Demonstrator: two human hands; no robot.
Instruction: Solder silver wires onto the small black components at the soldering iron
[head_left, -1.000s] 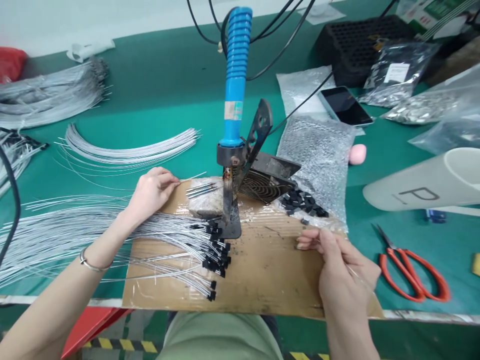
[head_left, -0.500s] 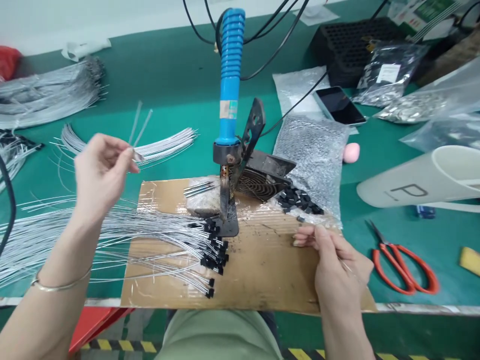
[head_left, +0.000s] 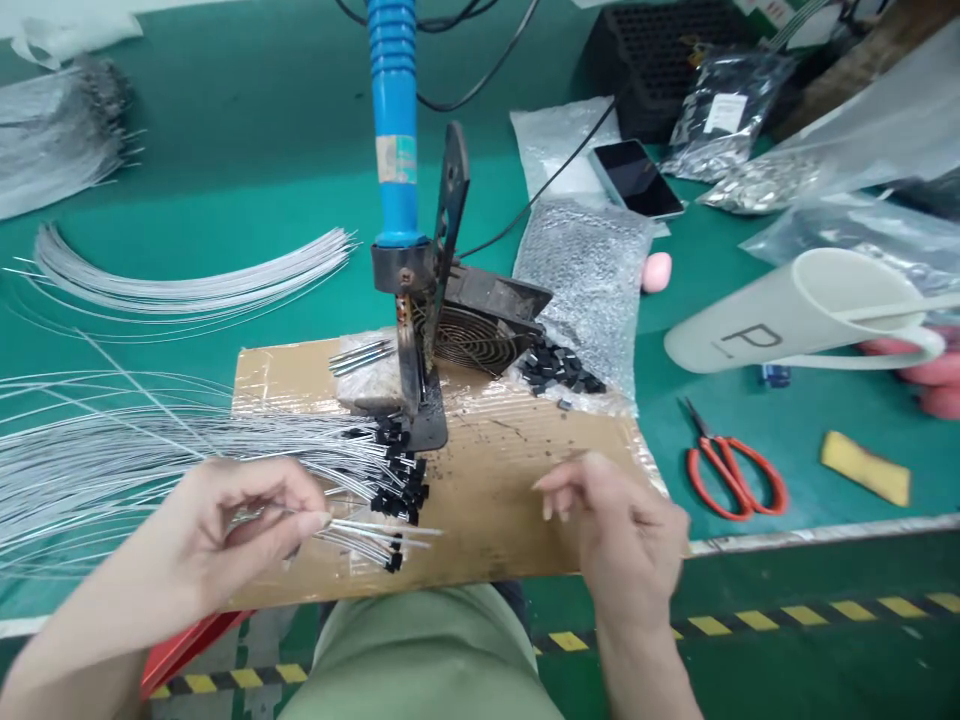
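Two wires (head_left: 384, 527) in left hand (head_left: 206, 535), cardboard (head_left: 495, 500) below

Wires (head_left: 379, 527) look smooth — the blue handle (head_left: 395, 105), glossy plastic.

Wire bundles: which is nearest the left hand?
The black-tipped bundle, partly over the cardboard; the left hand overlaps it in view. The curved bundle and upper-left bundle lie farther back.

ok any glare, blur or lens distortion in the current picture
Head view: bright glints on the cardboard and bubble wrap; head view: the strands in the left hand look soft, perhaps from motion blur; head view: the mug seems to lean outward, probably wide-angle perspective.
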